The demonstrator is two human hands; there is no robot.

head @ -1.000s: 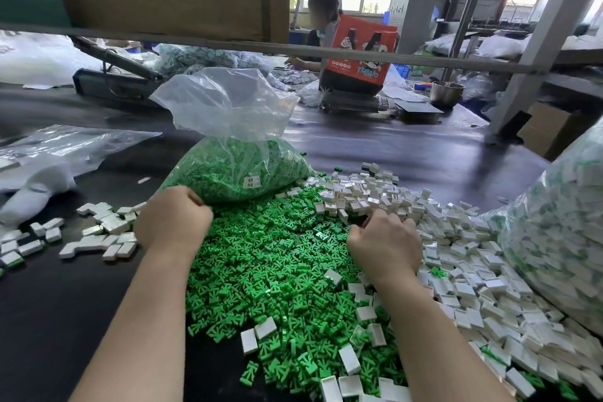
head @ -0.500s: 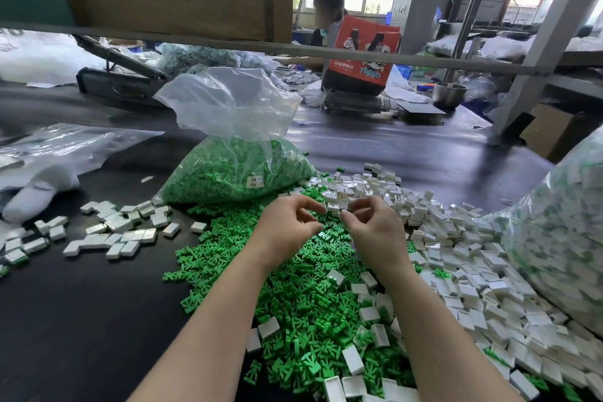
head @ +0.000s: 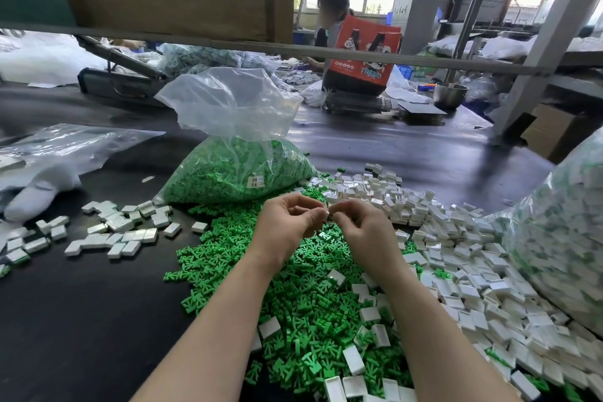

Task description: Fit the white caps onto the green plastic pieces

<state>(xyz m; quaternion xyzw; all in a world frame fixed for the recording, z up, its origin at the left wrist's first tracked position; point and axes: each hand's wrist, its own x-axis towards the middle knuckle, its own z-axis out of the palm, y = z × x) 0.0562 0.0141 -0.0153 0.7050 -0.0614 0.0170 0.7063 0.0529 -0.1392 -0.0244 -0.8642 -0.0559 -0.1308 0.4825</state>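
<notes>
White plastic showing at the fingertips: left hand [head: 287, 222] and right hand [head: 362, 232] meeting above the heap, each grip pinching closed on a small part, a white cap [head: 327, 211] just visible where the fingers touch. Cannot tell whether a green piece is being held against it; too small and hidden by the fingers. Judging by the pose, pressing cap onto piece, one unit mid-fit. Calling next, likely, for a squeeze to seat the cap squarely, then dropping the joined unit aside and reaching for fresh parts.

Directly beneath, sprawling across the dark counter [head: 81, 320]: loose green pieces [head: 293, 320], with loose white caps [head: 456, 271] banking up on the right. Lying off to the left, well apart from the hands, a small scatter of finished units [head: 117, 232], or so they seem. Standing behind the heap, an open clear bag of green pieces [head: 235, 173]; bulging in at the right edge, a large bag [head: 561, 238] of white-and-green parts.
</notes>
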